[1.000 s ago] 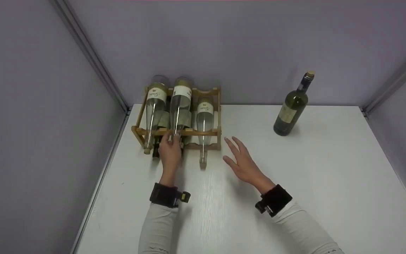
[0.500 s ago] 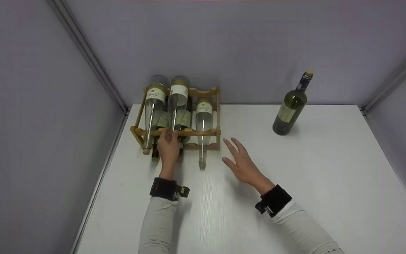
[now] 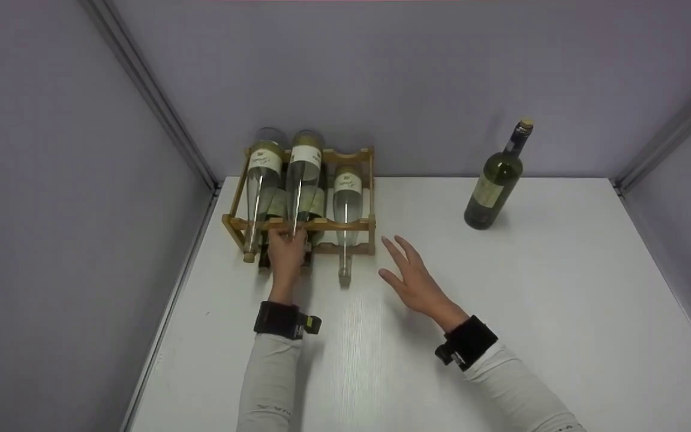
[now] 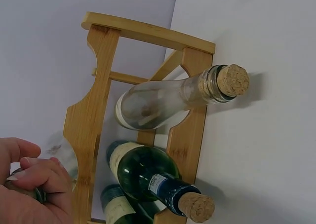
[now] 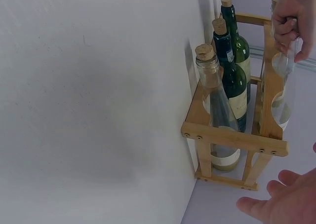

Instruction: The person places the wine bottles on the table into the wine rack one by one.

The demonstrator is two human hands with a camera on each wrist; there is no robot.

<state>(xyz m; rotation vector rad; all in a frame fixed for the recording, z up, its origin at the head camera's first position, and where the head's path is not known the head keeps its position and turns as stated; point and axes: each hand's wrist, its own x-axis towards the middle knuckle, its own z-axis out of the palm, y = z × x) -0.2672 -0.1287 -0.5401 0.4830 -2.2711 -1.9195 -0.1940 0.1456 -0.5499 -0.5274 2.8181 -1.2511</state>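
In the head view my left hand [image 3: 286, 258] grips the neck of a clear wine bottle [image 3: 306, 174] with a white label. This bottle lies neck toward me in the middle of the top tier of a wooden wine rack [image 3: 351, 225]. My fingers mostly hide its mouth; in the left wrist view a bit of cork shows between the fingers [image 4: 47, 182]. To its left on the same tier is another clear bottle [image 3: 264, 180]. My right hand [image 3: 414, 282] hovers with spread fingers just right of the rack, touching nothing.
The lower tier bears a clear bottle [image 4: 153, 103] on the right and two green bottles, one being the middle green bottle [image 4: 143, 169]. A corked green bottle [image 3: 494, 186] stands upright on the white table [image 3: 561, 270], right of the rack. Grey walls [image 3: 411, 90] enclose the table.
The clear bottle in my left hand has shifted slightly left on the top tier. My left fingers have moved a little on its neck. The right hand has stayed nearly still.
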